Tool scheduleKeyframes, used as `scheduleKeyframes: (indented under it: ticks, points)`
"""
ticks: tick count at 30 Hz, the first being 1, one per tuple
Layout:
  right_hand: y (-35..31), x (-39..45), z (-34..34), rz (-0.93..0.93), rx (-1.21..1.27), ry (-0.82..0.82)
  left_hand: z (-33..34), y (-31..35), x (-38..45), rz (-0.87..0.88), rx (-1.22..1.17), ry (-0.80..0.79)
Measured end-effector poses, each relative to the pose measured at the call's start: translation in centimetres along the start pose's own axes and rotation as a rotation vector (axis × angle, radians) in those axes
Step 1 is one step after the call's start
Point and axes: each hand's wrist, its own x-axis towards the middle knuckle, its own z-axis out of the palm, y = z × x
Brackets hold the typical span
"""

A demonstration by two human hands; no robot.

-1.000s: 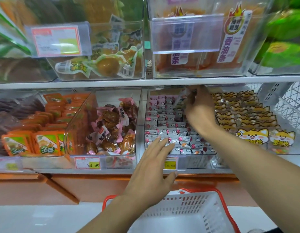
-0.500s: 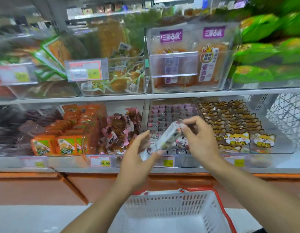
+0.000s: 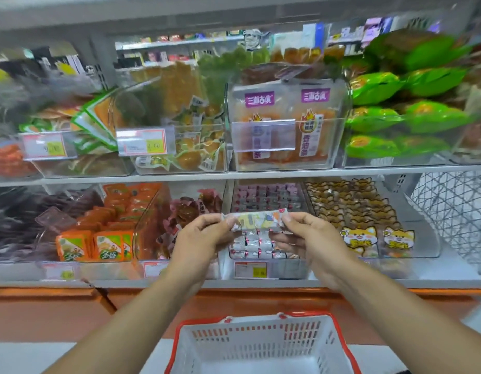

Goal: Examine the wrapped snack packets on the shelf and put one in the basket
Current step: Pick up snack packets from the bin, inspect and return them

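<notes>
Fingers (image 3: 222, 220) of both hands are pinched onto the two ends of one small wrapped snack packet (image 3: 256, 220), holding it flat and level in the air in front of the lower shelf (image 3: 261, 284). The left hand (image 3: 200, 236) has the left crimp, the right hand (image 3: 309, 238) the right crimp, printed side up toward the camera.

My guess is this thing weighs next to nothing, with a thin, crinkly, slightly slick film wrapper. The body looks puffy and soft, so squeezing the middle could crush whatever's inside. The sealed end flaps are the obvious place to hold, and one hand should be plenty.

It sits just in front of the clear bin (image 3: 269, 265) full of matching packets, with the white basket (image 3: 339, 344), red-rimmed, directly below and well apart. A drop from here would probably be harmless.
</notes>
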Motion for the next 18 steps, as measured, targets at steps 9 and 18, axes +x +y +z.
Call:
scheduleKeyframes:
  ticks: [9, 18]
  points:
    - [3.3, 2.1, 0.0, 0.022, -0.081, 0.0, -2.1, -5.7, 1.7, -0.102, -0.124, 0.131]
    - [5.5, 4.0, -0.7, 0.165, 0.198, 0.05, -1.9, -7.5, 2.8, -0.088, -0.228, 0.104]
